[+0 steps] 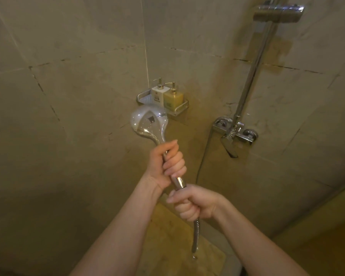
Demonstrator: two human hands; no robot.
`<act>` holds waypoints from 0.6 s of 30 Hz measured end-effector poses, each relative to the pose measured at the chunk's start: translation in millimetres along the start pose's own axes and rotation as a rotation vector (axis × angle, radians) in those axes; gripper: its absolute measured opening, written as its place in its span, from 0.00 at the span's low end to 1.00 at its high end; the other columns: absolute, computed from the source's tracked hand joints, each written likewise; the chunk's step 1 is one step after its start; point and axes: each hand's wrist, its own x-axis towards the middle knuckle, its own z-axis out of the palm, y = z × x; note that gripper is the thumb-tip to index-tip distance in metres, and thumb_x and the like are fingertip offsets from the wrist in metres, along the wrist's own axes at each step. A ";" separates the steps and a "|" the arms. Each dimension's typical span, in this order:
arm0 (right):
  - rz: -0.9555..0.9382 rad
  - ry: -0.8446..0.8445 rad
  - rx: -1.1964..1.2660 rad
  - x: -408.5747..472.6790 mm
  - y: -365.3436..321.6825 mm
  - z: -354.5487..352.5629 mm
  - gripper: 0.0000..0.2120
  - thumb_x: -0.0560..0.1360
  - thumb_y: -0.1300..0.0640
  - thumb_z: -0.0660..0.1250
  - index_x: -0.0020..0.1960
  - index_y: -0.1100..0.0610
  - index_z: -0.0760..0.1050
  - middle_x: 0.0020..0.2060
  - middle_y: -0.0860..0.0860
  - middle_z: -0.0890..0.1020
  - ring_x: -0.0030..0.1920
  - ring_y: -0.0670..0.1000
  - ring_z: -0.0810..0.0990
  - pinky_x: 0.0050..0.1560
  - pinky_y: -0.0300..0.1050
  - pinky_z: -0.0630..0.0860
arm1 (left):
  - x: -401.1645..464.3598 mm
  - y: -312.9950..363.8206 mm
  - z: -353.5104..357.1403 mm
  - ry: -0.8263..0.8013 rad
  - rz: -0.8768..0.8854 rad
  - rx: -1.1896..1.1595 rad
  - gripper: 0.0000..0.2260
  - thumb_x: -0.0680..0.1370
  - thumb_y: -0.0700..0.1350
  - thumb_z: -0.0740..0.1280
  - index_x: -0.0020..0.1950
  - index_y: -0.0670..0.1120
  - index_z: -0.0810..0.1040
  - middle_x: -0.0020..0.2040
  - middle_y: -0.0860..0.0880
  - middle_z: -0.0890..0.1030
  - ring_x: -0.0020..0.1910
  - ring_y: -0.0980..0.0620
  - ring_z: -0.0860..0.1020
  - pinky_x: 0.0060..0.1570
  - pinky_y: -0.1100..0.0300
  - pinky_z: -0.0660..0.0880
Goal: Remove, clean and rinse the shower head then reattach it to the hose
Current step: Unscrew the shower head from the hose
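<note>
A chrome shower head (147,121) points up and away from me, its round back facing the camera. My left hand (168,163) grips its handle in a fist. Just below, my right hand (191,204) grips the joint where the handle meets the metal hose (195,238). The hose hangs down from my right fist and its lower end fades into the dark near the floor. A short length of chrome handle (179,182) shows between the two hands.
A corner rack (180,109) holds two pump bottles, one white (157,94) and one yellow (173,97). On the right wall are the mixer tap (234,132), a riser pipe (253,68) and an overhead fitting (278,11). Tiled walls close in on both sides.
</note>
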 end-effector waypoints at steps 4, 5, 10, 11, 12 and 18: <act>-0.033 0.208 -0.021 2.7 3.7 -4.9 0.23 0.79 0.59 0.61 0.28 0.49 0.58 0.20 0.45 0.57 0.20 0.43 0.51 0.20 0.32 0.47 | 10.6 -7.9 1.1 0.362 0.029 0.107 0.24 0.79 0.47 0.64 0.24 0.50 0.61 0.18 0.53 0.56 0.14 0.55 0.55 0.18 0.67 0.54; -0.053 0.291 -0.040 4.5 5.5 -5.9 0.22 0.79 0.60 0.62 0.29 0.50 0.58 0.20 0.45 0.57 0.19 0.43 0.53 0.20 0.32 0.49 | 13.8 -10.2 0.6 0.457 0.046 0.132 0.24 0.80 0.47 0.65 0.25 0.50 0.60 0.18 0.53 0.56 0.15 0.55 0.55 0.18 0.66 0.55; -0.090 0.551 -0.179 13.4 9.3 -4.7 0.13 0.67 0.60 0.62 0.29 0.51 0.60 0.22 0.48 0.61 0.21 0.46 0.57 0.20 0.33 0.58 | 25.8 -22.3 1.7 0.831 0.125 0.221 0.21 0.80 0.45 0.65 0.30 0.50 0.60 0.21 0.53 0.57 0.17 0.55 0.56 0.20 0.64 0.54; -0.101 0.630 -0.272 16.0 8.5 -2.9 0.12 0.66 0.59 0.63 0.28 0.50 0.62 0.23 0.48 0.63 0.22 0.47 0.59 0.22 0.36 0.59 | 27.6 -23.5 1.9 0.896 0.163 0.232 0.20 0.80 0.45 0.66 0.31 0.50 0.61 0.20 0.53 0.58 0.16 0.54 0.57 0.20 0.65 0.55; -0.117 0.733 -0.400 20.1 8.7 -2.3 0.12 0.67 0.57 0.63 0.28 0.52 0.63 0.23 0.48 0.66 0.23 0.48 0.63 0.25 0.38 0.60 | 29.5 -24.2 1.2 0.960 0.205 0.239 0.18 0.79 0.44 0.66 0.32 0.49 0.63 0.20 0.53 0.59 0.16 0.54 0.58 0.19 0.65 0.56; -0.266 1.112 -0.681 38.3 6.9 -3.9 0.12 0.71 0.58 0.63 0.30 0.54 0.67 0.29 0.52 0.78 0.31 0.57 0.72 0.32 0.47 0.65 | 26.1 -12.3 -3.5 0.862 0.280 0.296 0.15 0.77 0.45 0.71 0.36 0.48 0.67 0.23 0.50 0.65 0.20 0.52 0.65 0.24 0.61 0.67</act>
